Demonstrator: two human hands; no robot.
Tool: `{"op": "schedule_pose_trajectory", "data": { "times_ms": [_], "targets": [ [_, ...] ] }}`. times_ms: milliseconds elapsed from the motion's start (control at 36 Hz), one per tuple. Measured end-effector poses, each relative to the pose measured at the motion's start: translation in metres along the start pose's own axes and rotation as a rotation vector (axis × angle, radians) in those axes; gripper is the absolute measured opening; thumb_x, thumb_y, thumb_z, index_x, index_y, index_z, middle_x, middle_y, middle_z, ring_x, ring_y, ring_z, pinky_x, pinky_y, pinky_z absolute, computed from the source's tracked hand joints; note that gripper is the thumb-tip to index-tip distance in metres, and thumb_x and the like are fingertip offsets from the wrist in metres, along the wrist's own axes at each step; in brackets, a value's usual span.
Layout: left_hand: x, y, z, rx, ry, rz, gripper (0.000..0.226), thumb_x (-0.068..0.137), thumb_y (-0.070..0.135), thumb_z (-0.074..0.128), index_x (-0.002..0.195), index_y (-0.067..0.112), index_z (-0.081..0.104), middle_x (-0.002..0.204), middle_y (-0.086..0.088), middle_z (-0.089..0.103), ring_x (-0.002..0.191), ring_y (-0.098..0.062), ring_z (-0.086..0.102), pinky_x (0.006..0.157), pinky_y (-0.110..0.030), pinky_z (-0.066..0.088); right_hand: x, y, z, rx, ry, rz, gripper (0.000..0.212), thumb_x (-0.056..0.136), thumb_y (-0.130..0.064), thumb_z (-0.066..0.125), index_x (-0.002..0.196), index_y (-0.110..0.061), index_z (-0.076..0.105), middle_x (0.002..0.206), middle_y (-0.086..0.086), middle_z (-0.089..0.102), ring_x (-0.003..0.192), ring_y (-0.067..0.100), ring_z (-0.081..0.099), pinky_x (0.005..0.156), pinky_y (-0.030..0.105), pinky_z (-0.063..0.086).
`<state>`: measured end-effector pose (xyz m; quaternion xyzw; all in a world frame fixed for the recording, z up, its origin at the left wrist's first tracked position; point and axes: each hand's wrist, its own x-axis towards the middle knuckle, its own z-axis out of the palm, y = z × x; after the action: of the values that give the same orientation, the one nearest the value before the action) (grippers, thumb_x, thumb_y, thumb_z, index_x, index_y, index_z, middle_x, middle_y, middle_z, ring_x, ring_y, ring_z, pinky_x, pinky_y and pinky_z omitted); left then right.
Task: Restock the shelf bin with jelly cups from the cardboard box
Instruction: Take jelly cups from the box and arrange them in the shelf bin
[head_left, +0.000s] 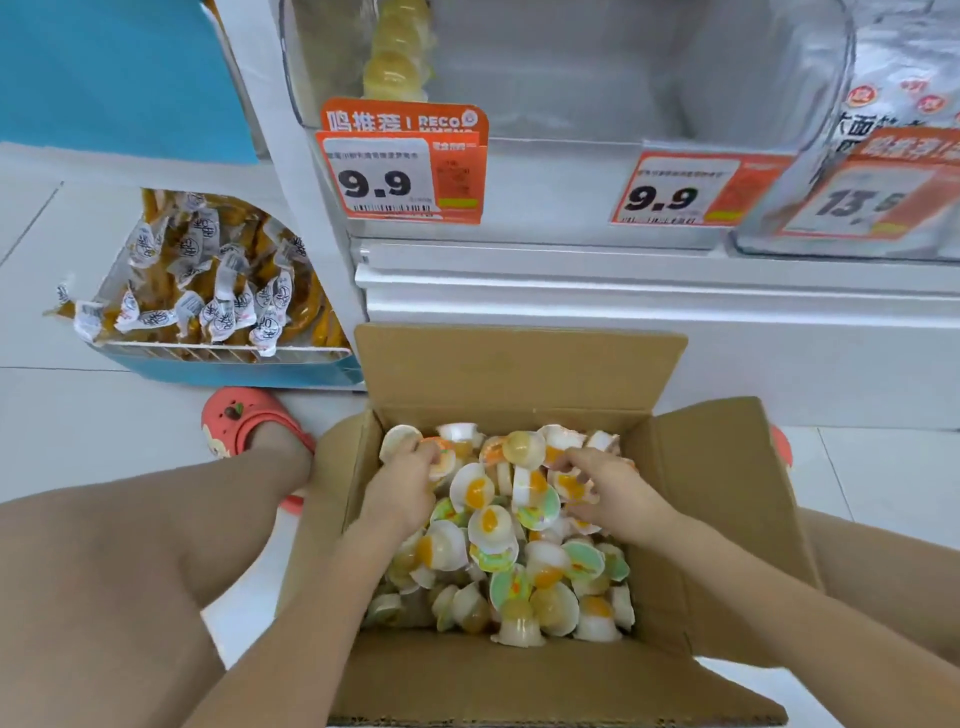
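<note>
Bright, even light, soft shadows, wide-angle bending at edges, slightly soft focus

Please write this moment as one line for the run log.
phase: gathering | both hands in cardboard box | left hand, right hand on jelly cups | shelf bin nearly empty

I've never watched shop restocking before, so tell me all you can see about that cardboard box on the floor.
The box is plain brown corrugated cardboard, standing open on the pale tiled floor in front of the white shelf. All of its flaps are folded outward; the far one stands upright against the shelf base. Inside lies a loose heap of jelly cups, white, orange, yellow and green. The left hand and right hand reach in among the cups. The person's legs flank it.
</note>
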<state>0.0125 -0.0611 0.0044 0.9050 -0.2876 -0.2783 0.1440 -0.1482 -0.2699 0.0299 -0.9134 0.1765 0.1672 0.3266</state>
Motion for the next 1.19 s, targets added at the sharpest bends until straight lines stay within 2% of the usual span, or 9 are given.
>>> {"op": "schedule_pose_trajectory", "data": {
  "times_ms": [167, 250, 417, 611, 722, 806, 972, 1139, 1194],
  "targets": [
    [-0.004, -0.010, 0.018, -0.024, 0.178, -0.086, 0.033, 0.082, 0.000, 0.055, 0.112, 0.011, 0.043, 0.122, -0.010, 0.039, 0.069, -0.029, 0.054, 0.052, -0.033, 0.035, 0.011, -0.003, 0.028, 0.049, 0.025, -0.028, 0.056, 0.082, -0.019, 0.072, 0.131, -0.023, 0.045, 0.114, -0.012, 0.045, 0.109, 0.009, 0.043, 0.080, 0.016, 0.031],
    [-0.003, -0.013, 0.022, -0.054, 0.177, -0.061, 0.036, 0.084, 0.011, 0.061, 0.114, 0.011, 0.041, 0.121, -0.011, 0.040, 0.071, -0.029, 0.056, 0.049, -0.033, 0.036, 0.017, -0.005, 0.034, 0.078, 0.023, -0.023, 0.057, 0.082, -0.018, 0.072, 0.131, -0.025, 0.044, 0.114, -0.008, 0.048, 0.111, 0.013, 0.045, 0.080, 0.021, 0.038],
    [0.005, -0.019, 0.025, -0.006, 0.088, 0.027, 0.038, 0.084, 0.009, 0.059, 0.118, 0.018, 0.044, 0.117, -0.001, 0.048, 0.091, -0.023, 0.054, 0.058, -0.033, 0.041, 0.029, -0.001, 0.035, 0.147, 0.099, -0.006, 0.052, 0.081, -0.017, 0.072, 0.127, -0.021, 0.047, 0.112, -0.010, 0.049, 0.103, 0.013, 0.051, 0.071, 0.012, 0.033],
    [0.019, -0.026, 0.013, -0.172, 0.097, -0.067, 0.039, 0.076, -0.005, 0.044, 0.103, 0.021, 0.054, 0.089, 0.008, 0.061, 0.085, -0.018, 0.058, 0.071, -0.038, 0.051, 0.049, -0.013, 0.022, 0.168, 0.193, 0.073, 0.049, 0.086, -0.036, 0.067, 0.129, -0.023, 0.048, 0.124, -0.006, 0.053, 0.082, 0.011, 0.058, 0.073, 0.031, 0.050],
    [0.029, -0.024, 0.013, -0.281, 0.179, -0.164, 0.029, 0.077, -0.003, 0.049, 0.099, 0.016, 0.055, 0.099, -0.003, 0.060, 0.086, -0.022, 0.058, 0.075, -0.037, 0.051, 0.066, -0.026, 0.022, -0.054, 0.156, 0.171, 0.050, 0.090, -0.039, 0.058, 0.134, -0.019, 0.044, 0.131, 0.003, 0.052, 0.111, 0.021, 0.056, 0.077, 0.038, 0.052],
    [0.030, -0.022, 0.017, -0.214, 0.248, -0.241, 0.031, 0.081, 0.002, 0.055, 0.111, 0.008, 0.052, 0.112, -0.011, 0.053, 0.092, -0.031, 0.057, 0.073, -0.039, 0.048, 0.077, -0.040, 0.027, -0.207, 0.101, 0.226, 0.047, 0.089, -0.039, 0.059, 0.128, -0.016, 0.047, 0.128, 0.006, 0.051, 0.116, 0.025, 0.051, 0.077, 0.036, 0.049],
    [0.033, -0.019, 0.033, 0.105, 0.108, -0.312, 0.074, 0.086, -0.001, 0.053, 0.148, 0.005, 0.012, 0.153, -0.012, 0.018, 0.116, -0.030, 0.052, 0.083, -0.039, 0.047, 0.093, -0.059, 0.036, -0.323, 0.095, 0.362, 0.041, 0.090, -0.038, 0.059, 0.121, -0.014, 0.051, 0.126, 0.005, 0.048, 0.117, 0.025, 0.045, 0.066, 0.032, 0.036],
    [0.042, -0.023, 0.028, 0.206, 0.089, -0.245, 0.071, 0.081, -0.010, 0.051, 0.142, 0.015, 0.025, 0.140, -0.016, 0.029, 0.087, -0.029, 0.059, 0.062, -0.033, 0.044, 0.097, -0.060, 0.036, -0.377, 0.016, 0.358, 0.036, 0.092, -0.023, 0.054, 0.127, -0.015, 0.050, 0.131, 0.008, 0.046, 0.121, 0.027, 0.043, 0.071, 0.031, 0.036],
    [0.040, -0.022, 0.028, 0.314, 0.064, -0.186, 0.070, 0.082, -0.007, 0.052, 0.141, 0.020, 0.025, 0.137, -0.016, 0.030, 0.096, -0.029, 0.056, 0.066, -0.033, 0.045, 0.095, -0.055, 0.036, -0.421, -0.030, 0.300, 0.039, 0.092, -0.021, 0.053, 0.131, -0.019, 0.048, 0.130, 0.006, 0.048, 0.122, 0.026, 0.041, 0.070, 0.030, 0.036]
  ]
}}
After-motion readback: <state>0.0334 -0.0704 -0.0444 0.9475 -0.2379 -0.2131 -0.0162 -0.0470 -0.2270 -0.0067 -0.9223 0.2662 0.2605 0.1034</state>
